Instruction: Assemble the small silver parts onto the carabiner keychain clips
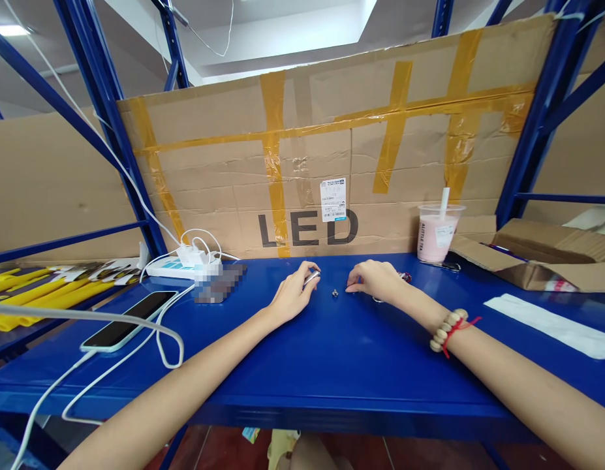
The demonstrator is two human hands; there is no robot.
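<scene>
My left hand (296, 288) is closed around a small, slim silvery metal piece (312, 277); its exact kind does not show. My right hand (373, 279) hovers low over the blue shelf with fingers curled and tips together, pointing down. Whatever may be between those fingertips is too small to make out. A tiny metal part (335, 293) lies on the shelf between my two hands. Partly hidden behind and below my right hand are a metal ring (377, 299) and a small reddish patterned item (405, 277).
A phone (130, 320) with white cables and a power strip (179, 264) lie at left. At the back right stands a pink drink cup (435, 235) with a straw, near an open cardboard box (542, 254) and a white strip (554, 325). Taped cardboard (209, 183) walls the back.
</scene>
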